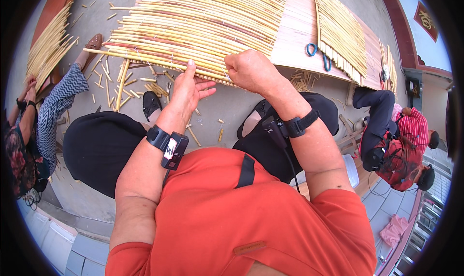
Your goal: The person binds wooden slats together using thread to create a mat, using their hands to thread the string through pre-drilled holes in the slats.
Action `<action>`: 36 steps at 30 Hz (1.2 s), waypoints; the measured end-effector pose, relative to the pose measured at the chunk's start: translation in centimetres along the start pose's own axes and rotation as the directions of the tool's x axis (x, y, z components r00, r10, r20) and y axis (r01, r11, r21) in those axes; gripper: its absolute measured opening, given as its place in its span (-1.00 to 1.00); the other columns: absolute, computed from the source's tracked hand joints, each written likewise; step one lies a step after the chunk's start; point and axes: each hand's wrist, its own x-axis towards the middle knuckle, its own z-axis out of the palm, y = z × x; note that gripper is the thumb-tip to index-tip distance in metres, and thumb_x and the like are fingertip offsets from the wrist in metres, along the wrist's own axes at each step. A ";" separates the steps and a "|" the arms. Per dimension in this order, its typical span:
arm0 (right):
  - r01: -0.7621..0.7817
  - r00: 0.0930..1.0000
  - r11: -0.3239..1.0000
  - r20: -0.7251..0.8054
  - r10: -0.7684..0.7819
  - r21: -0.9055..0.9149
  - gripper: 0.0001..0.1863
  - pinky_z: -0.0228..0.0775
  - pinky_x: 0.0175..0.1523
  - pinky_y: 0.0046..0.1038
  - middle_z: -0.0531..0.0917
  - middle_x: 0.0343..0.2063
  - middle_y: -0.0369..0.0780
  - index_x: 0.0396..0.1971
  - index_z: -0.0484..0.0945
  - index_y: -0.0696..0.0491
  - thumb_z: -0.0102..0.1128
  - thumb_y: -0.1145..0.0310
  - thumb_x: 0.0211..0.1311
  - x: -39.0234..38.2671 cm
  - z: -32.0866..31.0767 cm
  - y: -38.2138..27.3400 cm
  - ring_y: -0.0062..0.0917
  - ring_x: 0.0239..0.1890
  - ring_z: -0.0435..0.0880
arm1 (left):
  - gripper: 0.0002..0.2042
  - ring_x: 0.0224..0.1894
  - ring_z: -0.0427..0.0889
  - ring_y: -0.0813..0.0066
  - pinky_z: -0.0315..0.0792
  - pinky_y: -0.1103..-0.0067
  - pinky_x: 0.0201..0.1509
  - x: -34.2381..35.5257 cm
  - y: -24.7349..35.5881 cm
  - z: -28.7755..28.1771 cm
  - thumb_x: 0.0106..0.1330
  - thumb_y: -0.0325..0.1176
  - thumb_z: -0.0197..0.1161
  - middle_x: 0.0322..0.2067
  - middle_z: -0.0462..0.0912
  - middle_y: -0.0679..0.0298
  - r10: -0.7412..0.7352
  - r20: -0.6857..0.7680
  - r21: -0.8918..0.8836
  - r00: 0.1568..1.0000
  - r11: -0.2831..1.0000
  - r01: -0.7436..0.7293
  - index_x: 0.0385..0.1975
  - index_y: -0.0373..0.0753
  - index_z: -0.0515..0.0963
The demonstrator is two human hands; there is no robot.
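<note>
A mat of yellow reed-like sticks (pixel 208 24), tied across with thin white thread, lies on a wooden board (pixel 295 39) in front of me. At its near edge, my left hand (pixel 189 88) has its fingers stretched out and its thumb up against the lowest sticks, gripping nothing that I can see. To the right, my right hand (pixel 249 70) is closed in a fist at the same edge. Whatever it may hold is hidden by the fingers. Both wrists wear black bands with small devices.
Another stick mat (pixel 340 32) lies on the right of the board, beside blue-handled scissors (pixel 319 53). Cut stick pieces (pixel 157 88) litter the floor. People sit to the left (pixel 29 126) and right (pixel 401 150); the left one handles a bundle of sticks (pixel 48 46).
</note>
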 end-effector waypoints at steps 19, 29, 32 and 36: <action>-0.012 1.000 1.000 0.028 0.012 -0.014 -0.91 0.44 -0.34 -0.18 0.58 -0.62 -0.03 -0.60 0.52 0.09 0.06 0.44 0.01 0.0 -0.1 0.2 -0.09 -0.46 0.60 | -0.44 -0.26 0.65 0.20 0.62 0.29 -0.23 0.0 -0.1 0.2 0.42 0.11 -0.12 -0.25 0.59 0.02 0.012 -0.007 0.012 1.000 1.000 -0.012 -0.01 -0.37 0.39; 0.004 0.958 0.960 0.276 0.077 -0.280 -0.82 0.50 -0.27 -0.21 0.65 -0.51 -0.02 -0.46 0.65 0.10 0.05 0.49 -0.02 1.9 -1.4 -1.8 -0.13 -0.39 0.66 | -0.43 -0.29 0.64 0.21 0.61 0.29 -0.27 0.2 -0.2 0.5 0.42 0.14 -0.14 -0.28 0.58 0.04 0.002 -0.051 0.030 0.999 1.000 0.000 -0.01 -0.34 0.37; 0.076 0.945 0.948 0.325 0.030 -0.309 -0.83 0.52 -0.29 -0.21 0.64 -0.52 0.01 -0.48 0.65 0.18 0.08 0.50 -0.05 2.6 -1.7 -2.9 -0.13 -0.39 0.67 | -0.44 -0.26 0.62 0.19 0.59 0.26 -0.22 0.1 -0.1 0.7 0.42 0.14 -0.16 -0.25 0.57 0.03 -0.011 -0.061 0.027 0.998 1.000 0.013 0.01 -0.33 0.36; 0.085 0.928 0.922 0.366 0.064 -0.377 -0.83 0.56 -0.25 -0.28 0.68 -0.44 -0.02 -0.46 0.68 0.16 0.16 0.46 -0.05 3.4 -1.8 -4.4 -0.21 -0.35 0.71 | -0.45 -0.27 0.59 0.22 0.57 0.27 -0.18 0.3 -0.4 1.0 0.43 0.13 -0.17 -0.26 0.55 0.05 -0.004 -0.057 -0.037 0.998 0.999 0.002 -0.01 -0.32 0.37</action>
